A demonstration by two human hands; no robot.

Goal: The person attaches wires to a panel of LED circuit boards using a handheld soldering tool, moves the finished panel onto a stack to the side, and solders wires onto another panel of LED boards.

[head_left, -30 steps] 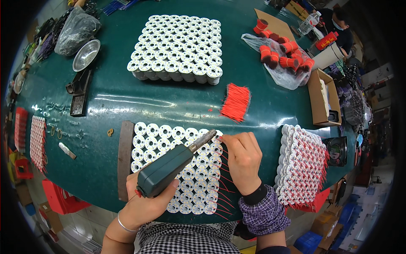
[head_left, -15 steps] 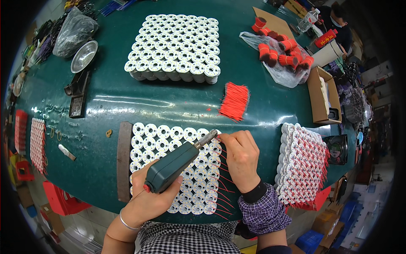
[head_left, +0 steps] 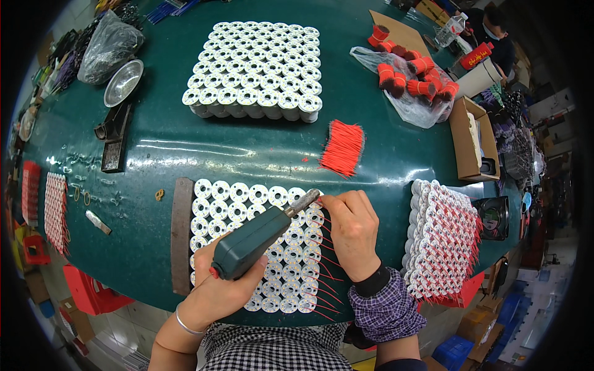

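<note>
My left hand (head_left: 224, 290) is wrapped round the handle of a dark green soldering gun (head_left: 250, 242). Its metal tip reaches the upper right corner of a panel of round white LED boards (head_left: 291, 272). At that same corner my right hand (head_left: 354, 230) pinches a thin red wire, mostly hidden by the fingers, against or just beside the tip. Down the panel's right-hand column, several red wires (head_left: 328, 295) stick out to the right. A brown bar (head_left: 182, 235) lies along the panel's left edge. The gun and left hand cover part of the boards.
Beyond the panel lie a bundle of red wires (head_left: 343, 148) and a tall stack of round boards (head_left: 253, 71). Wired boards (head_left: 440, 241) are piled at right, near a cardboard box (head_left: 473, 139). A black holder (head_left: 114, 139) and metal bowl (head_left: 123, 83) stand left. Another person sits far right.
The soldering gun's tip has shifted very slightly to the right at the corner board. Both hands otherwise keep their places.
</note>
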